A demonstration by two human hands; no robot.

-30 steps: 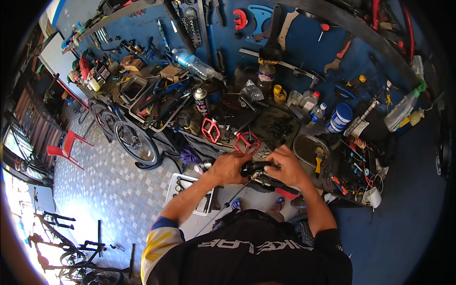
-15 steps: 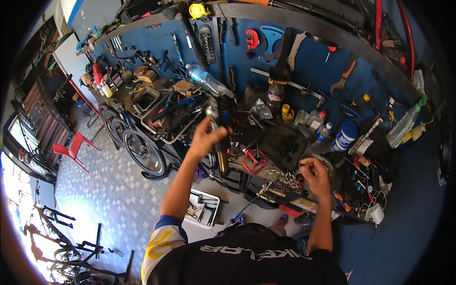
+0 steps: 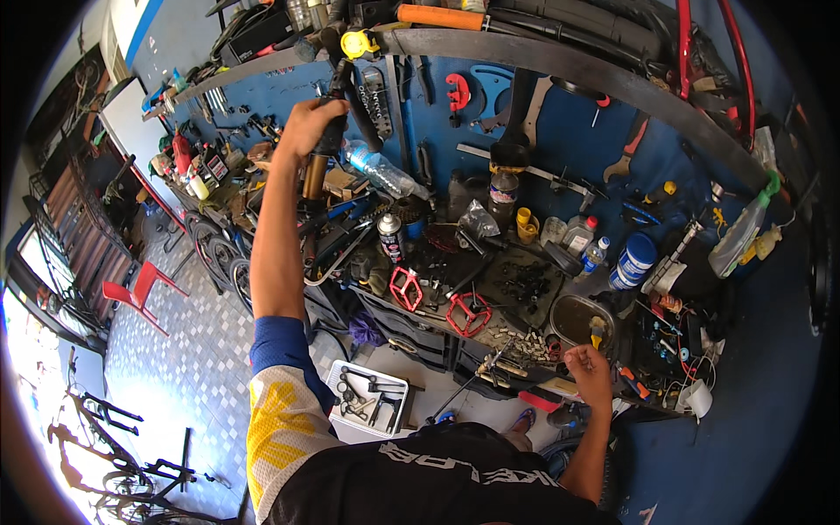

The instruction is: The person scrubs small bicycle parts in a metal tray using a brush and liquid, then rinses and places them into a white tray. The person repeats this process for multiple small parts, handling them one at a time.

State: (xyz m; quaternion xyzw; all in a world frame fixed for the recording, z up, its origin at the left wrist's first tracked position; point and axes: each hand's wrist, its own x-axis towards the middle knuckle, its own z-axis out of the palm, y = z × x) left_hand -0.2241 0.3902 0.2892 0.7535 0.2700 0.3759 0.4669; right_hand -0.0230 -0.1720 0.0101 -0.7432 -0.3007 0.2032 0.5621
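My left hand (image 3: 308, 127) is raised at the far left of the bench, with its fingers wrapped round a black bicycle fork part with a bronze tube (image 3: 316, 178). The fork part stands roughly upright in front of the tool wall, partly hidden by my hand. My right hand (image 3: 591, 374) hovers at the bench's near edge with fingers curled together; what they hold, if anything, is hidden. Just beyond it lies a metal basin (image 3: 560, 325) with a yellow-handled brush (image 3: 598, 331). Two red pedals (image 3: 469, 315) lie on the bench to its left.
A spray can (image 3: 390, 238) and a plastic bottle (image 3: 385, 168) are in mid-bench. Bottles and a blue tub (image 3: 633, 261) stand at the right. A white tray of crank arms (image 3: 357, 418) sits below the bench. A metal shelf edge (image 3: 525, 44) runs above.
My left hand has moved up and left with the fork part, uncovering the spray can and a second pedal. My right hand has dropped toward me, away from the basin.
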